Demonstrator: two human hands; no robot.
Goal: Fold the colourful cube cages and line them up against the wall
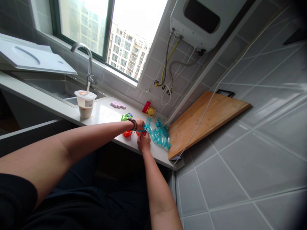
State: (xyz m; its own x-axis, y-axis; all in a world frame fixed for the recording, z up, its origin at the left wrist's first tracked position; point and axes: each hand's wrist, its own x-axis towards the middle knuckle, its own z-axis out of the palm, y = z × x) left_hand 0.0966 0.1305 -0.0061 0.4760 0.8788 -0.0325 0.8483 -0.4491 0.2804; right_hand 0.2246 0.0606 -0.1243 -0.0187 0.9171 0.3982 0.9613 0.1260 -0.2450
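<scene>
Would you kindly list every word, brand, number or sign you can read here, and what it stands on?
No text is legible.
Label on the cup: too small and blurred to read.
Orange print on its lid: too blurred to read.
Dark mark on the white panel: too small to read.

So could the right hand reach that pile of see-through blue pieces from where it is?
Probably yes: the right hand is beside the blue pieces on the counter, and nothing seems to stand between them. It looks busy with a small red piece, though, so it might need freeing first.
</scene>
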